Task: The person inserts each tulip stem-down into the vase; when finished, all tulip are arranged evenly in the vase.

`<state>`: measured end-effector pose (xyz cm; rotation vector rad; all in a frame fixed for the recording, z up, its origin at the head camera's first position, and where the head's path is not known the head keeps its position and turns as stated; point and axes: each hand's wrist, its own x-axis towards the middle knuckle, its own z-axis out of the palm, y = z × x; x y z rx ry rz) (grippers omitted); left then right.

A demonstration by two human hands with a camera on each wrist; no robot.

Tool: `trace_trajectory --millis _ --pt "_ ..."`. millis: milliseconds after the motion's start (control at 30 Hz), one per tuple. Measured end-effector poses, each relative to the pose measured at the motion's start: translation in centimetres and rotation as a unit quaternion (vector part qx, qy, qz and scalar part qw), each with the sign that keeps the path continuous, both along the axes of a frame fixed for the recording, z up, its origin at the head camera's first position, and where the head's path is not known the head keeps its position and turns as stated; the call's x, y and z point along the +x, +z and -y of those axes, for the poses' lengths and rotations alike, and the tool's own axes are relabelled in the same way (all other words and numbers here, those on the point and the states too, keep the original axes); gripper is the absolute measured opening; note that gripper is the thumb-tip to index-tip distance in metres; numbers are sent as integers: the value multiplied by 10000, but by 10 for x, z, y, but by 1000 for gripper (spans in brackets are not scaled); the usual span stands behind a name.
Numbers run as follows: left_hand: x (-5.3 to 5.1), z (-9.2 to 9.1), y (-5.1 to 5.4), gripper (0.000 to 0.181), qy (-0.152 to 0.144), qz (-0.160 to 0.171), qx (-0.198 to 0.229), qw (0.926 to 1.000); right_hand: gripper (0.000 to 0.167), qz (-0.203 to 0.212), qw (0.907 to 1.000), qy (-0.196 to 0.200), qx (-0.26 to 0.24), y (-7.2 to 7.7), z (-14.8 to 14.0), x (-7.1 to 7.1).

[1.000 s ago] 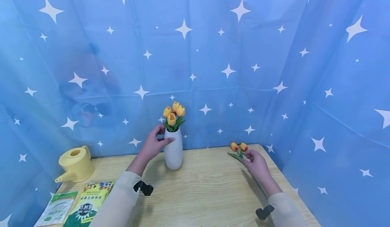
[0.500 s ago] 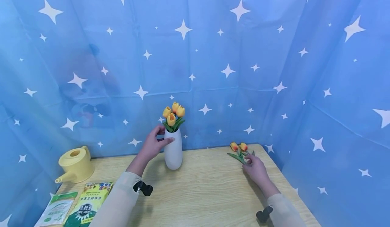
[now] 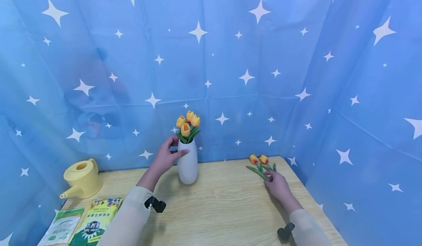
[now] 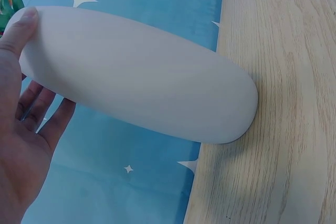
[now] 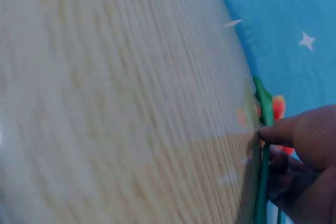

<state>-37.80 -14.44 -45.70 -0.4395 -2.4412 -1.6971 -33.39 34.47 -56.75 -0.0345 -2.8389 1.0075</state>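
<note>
A white vase stands upright near the back edge of the table, holding several yellow tulips with green leaves. My left hand grips it near the neck, thumb in front and fingers around the far side; the left wrist view shows the thumb on the white wall. Two orange-yellow tulips lie at the back right. My right hand is low over their stems, and in the right wrist view thumb and fingers pinch a green stem. Whether both stems are held I cannot tell.
At the left stands a yellow watering can. In front of it lie a green-and-yellow bag and a white-and-green packet. A blue starry curtain hangs behind the wooden table and along its sides.
My right hand has slid a little down the tulip stems towards me, and more of the leaves shows. My left hand and the vase have stayed put.
</note>
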Motion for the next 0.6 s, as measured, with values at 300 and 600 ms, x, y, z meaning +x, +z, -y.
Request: trace_trajectory --millis 300,600 --pt "1 0 0 55 -33 -35 4 10000 29 50 9997 -66 -230 -1 2 1" --pt "1 1 1 55 -81 -99 34 9999 30 -155 9982 -150 -554 4 10 1"
